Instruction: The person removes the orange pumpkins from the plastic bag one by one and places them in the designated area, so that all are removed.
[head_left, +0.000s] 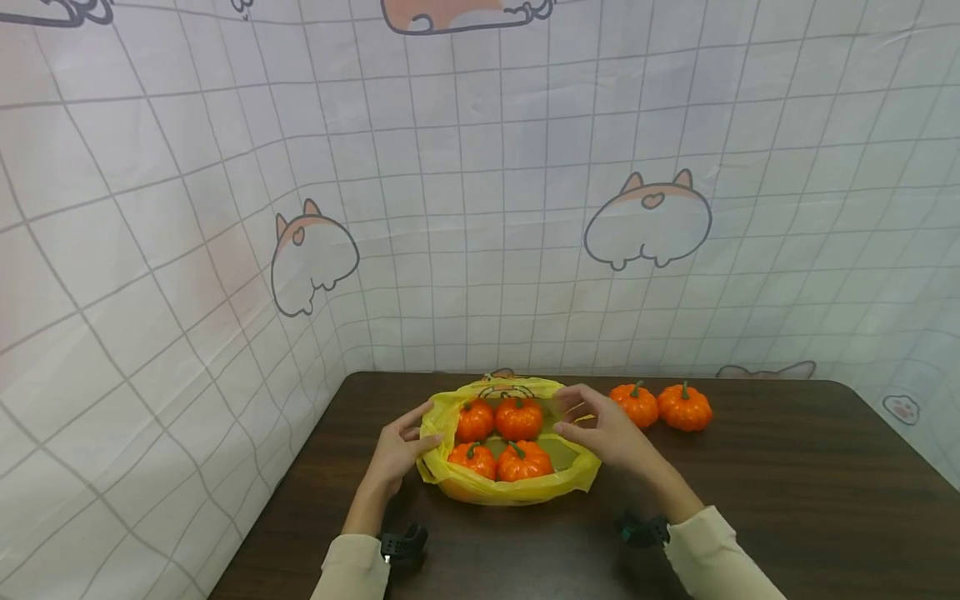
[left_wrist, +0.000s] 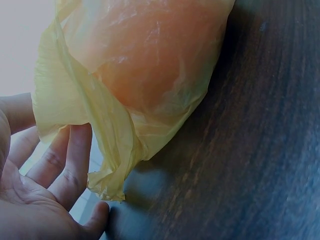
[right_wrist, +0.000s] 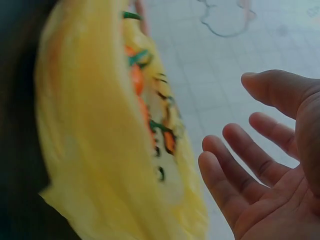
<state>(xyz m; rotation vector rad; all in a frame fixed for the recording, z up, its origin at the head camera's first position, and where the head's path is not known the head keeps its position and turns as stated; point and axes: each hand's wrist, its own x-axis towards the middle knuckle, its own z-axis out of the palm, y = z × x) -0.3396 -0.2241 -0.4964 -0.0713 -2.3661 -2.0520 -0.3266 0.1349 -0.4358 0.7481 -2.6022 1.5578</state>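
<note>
A yellow plastic bag (head_left: 517,493) sits on the table with its mouth facing up and its rim folded outward. Several small orange pumpkins (head_left: 519,418) with green stems lie inside. My left hand (head_left: 401,450) grips the bag's left rim, thumb over the film; in the left wrist view the plastic (left_wrist: 112,145) hides some fingertips. By the right rim, my right hand (head_left: 607,429) holds nothing. Its fingers (right_wrist: 240,175) are spread loosely, apart from the bag in the right wrist view. Dark printed marks show on the bag's inner side there.
Two more pumpkins, one (head_left: 635,406) beside the other (head_left: 686,407), stand on the dark wooden table (head_left: 787,483) behind my right hand. A white gridded cloth (head_left: 487,275) with cartoon animals hangs along the back and left side.
</note>
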